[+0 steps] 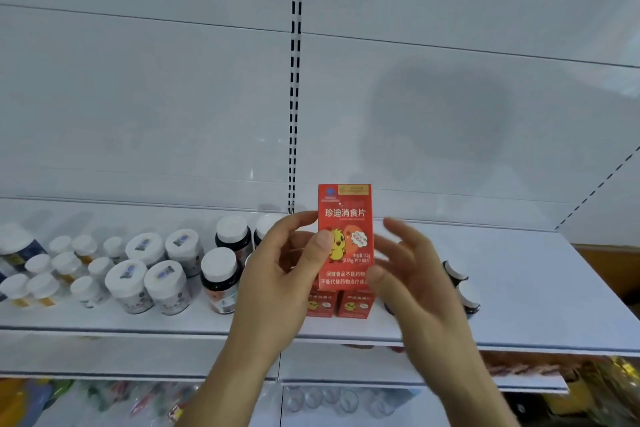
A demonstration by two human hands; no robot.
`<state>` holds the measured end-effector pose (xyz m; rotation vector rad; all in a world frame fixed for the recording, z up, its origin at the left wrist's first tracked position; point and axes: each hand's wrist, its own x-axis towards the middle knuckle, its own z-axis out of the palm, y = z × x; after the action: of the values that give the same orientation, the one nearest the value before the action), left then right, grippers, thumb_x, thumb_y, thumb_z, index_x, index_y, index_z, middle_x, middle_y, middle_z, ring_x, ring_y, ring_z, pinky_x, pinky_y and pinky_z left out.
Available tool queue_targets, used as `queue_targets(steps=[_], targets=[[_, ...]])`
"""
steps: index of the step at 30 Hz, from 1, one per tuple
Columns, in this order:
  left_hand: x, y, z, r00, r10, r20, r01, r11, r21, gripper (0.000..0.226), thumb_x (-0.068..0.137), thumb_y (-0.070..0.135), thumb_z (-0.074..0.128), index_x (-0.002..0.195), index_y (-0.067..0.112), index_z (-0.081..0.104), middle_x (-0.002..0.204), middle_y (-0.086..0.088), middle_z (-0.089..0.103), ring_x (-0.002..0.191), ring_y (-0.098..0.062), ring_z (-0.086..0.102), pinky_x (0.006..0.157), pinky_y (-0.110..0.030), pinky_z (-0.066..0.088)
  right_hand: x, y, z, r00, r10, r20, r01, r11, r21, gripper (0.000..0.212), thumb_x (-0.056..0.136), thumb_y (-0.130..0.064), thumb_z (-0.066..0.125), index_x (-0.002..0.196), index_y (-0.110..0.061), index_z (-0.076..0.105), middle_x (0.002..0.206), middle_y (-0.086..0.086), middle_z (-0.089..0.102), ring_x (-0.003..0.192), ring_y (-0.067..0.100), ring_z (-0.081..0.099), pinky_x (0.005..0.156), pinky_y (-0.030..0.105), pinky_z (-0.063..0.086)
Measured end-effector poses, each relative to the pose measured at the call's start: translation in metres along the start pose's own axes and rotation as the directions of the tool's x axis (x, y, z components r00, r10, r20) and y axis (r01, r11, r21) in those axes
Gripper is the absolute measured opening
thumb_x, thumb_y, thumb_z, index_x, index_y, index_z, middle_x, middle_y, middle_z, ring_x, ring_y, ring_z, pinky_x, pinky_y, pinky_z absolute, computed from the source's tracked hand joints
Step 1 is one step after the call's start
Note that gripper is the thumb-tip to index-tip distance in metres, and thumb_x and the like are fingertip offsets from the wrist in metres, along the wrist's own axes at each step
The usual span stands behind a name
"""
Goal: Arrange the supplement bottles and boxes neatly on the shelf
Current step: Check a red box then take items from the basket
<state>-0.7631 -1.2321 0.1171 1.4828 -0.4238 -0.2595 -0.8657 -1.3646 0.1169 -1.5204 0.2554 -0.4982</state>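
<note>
Standing in rows on the left of the white shelf [519,329] are small white-capped bottles [65,265], then four wider white jars [145,274], then dark bottles [219,279] with white caps, all upright. Next comes the left hand [277,274], its thumb pressed on the front of a red box [345,236] with a yellow chick on it and its fingers curled behind, holding the box upright above the shelf. Below that box, two matching red boxes [337,303] stand side by side near the shelf's front edge. The right hand [415,277] is just beside the held box with fingers spread and loose; whether its thumb touches the box is unclear. Farther right, two dark bottles [460,288] lie tipped on the shelf.
</note>
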Motion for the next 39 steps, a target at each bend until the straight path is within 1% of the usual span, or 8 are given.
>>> queue_targets(steps=[8, 10, 14, 17, 20, 23, 27, 39], targets=[[0.003, 0.012, 0.011, 1.000, 0.003, -0.021, -0.001, 0.997, 0.071, 0.037, 0.079, 0.062, 0.052, 0.108, 0.043, 0.064, 0.094, 0.022, 0.073, 0.088, 0.002, 0.070, 0.068, -0.013, 0.052, -0.010, 0.009, 0.023, 0.993, -0.033, -0.114, 0.048, 0.990, 0.130, 0.044, 0.083, -0.019, 0.064, 0.126, -0.025, 0.057, 0.117, 0.002, 0.074, 0.105, 0.022, 0.071, 0.080, 0.030, 0.058], [0.002, 0.014, 0.013, 0.999, 0.024, -0.022, -0.022, 0.992, 0.122, 0.034, 0.083, 0.059, 0.052, 0.110, 0.043, 0.064, 0.097, 0.023, 0.072, 0.089, 0.004, 0.069, 0.069, -0.010, 0.051, -0.011, 0.013, 0.026, 0.979, -0.091, -0.184, 0.102, 0.994, 0.051, 0.044, 0.083, -0.022, 0.068, 0.123, -0.037, 0.059, 0.116, -0.003, 0.073, 0.103, 0.021, 0.071, 0.081, 0.034, 0.059], [-0.005, 0.020, 0.019, 0.985, 0.127, -0.114, -0.109, 0.982, 0.154, 0.035, 0.086, 0.043, 0.065, 0.120, 0.043, 0.055, 0.102, 0.022, 0.067, 0.087, 0.000, 0.068, 0.066, -0.012, 0.052, -0.010, 0.018, 0.032, 0.902, -0.307, -0.304, 0.232, 0.938, -0.258, 0.047, 0.085, -0.029, 0.075, 0.120, -0.055, 0.057, 0.118, -0.013, 0.067, 0.102, 0.012, 0.068, 0.079, 0.012, 0.051], [-0.010, 0.026, 0.025, 0.991, 0.127, -0.030, -0.123, 0.984, 0.126, 0.040, 0.079, 0.048, 0.066, 0.118, 0.042, 0.059, 0.103, 0.019, 0.071, 0.089, -0.004, 0.070, 0.065, -0.016, 0.055, -0.009, 0.020, 0.032, 0.841, -0.451, -0.299, 0.294, 0.845, -0.446, 0.057, 0.084, -0.026, 0.074, 0.136, -0.039, 0.056, 0.134, -0.008, 0.058, 0.112, 0.016, 0.064, 0.086, 0.010, 0.049], [-0.007, 0.028, 0.019, 0.990, 0.139, 0.006, -0.139, 0.982, 0.130, 0.035, 0.082, 0.045, 0.066, 0.117, 0.039, 0.064, 0.103, 0.019, 0.073, 0.093, -0.005, 0.071, 0.070, -0.016, 0.056, -0.009, 0.020, 0.030, 0.805, -0.519, -0.287, 0.368, 0.817, -0.444, 0.043, 0.091, -0.031, 0.064, 0.134, -0.035, 0.060, 0.133, -0.003, 0.061, 0.119, 0.018, 0.062, 0.092, 0.015, 0.049], [-0.005, 0.026, 0.015, 0.995, 0.098, 0.013, -0.099, 0.993, 0.065, 0.031, 0.086, 0.035, 0.066, 0.117, 0.035, 0.067, 0.102, 0.019, 0.074, 0.094, -0.005, 0.071, 0.070, -0.015, 0.055, -0.007, 0.010, 0.028, 0.858, -0.337, -0.388, 0.298, 0.941, -0.159, 0.036, 0.092, -0.038, 0.061, 0.127, -0.044, 0.061, 0.119, -0.006, 0.071, 0.108, 0.018, 0.069, 0.086, 0.027, 0.056], [-0.005, 0.024, 0.014, 0.998, 0.064, 0.011, -0.064, 0.998, 0.013, 0.030, 0.088, 0.031, 0.064, 0.118, 0.034, 0.067, 0.100, 0.018, 0.075, 0.091, -0.003, 0.071, 0.066, -0.012, 0.053, -0.001, -0.002, 0.025, 0.968, -0.116, -0.221, 0.125, 0.992, 0.026, 0.028, 0.090, -0.026, 0.061, 0.117, -0.023, 0.067, 0.101, -0.009, 0.076, 0.094, 0.009, 0.073, 0.072, 0.020, 0.057], [0.001, 0.018, 0.012, 0.997, 0.072, -0.002, -0.072, 0.997, -0.033, 0.034, 0.085, 0.037, 0.061, 0.118, 0.032, 0.068, 0.104, 0.018, 0.074, 0.095, 0.000, 0.070, 0.073, -0.010, 0.052, -0.003, -0.002, 0.018, 0.991, -0.031, -0.131, 0.040, 0.997, 0.068, 0.037, 0.098, 0.003, 0.051, 0.127, -0.015, 0.066, 0.098, -0.008, 0.077, 0.098, 0.013, 0.073, 0.072, 0.018, 0.057]])
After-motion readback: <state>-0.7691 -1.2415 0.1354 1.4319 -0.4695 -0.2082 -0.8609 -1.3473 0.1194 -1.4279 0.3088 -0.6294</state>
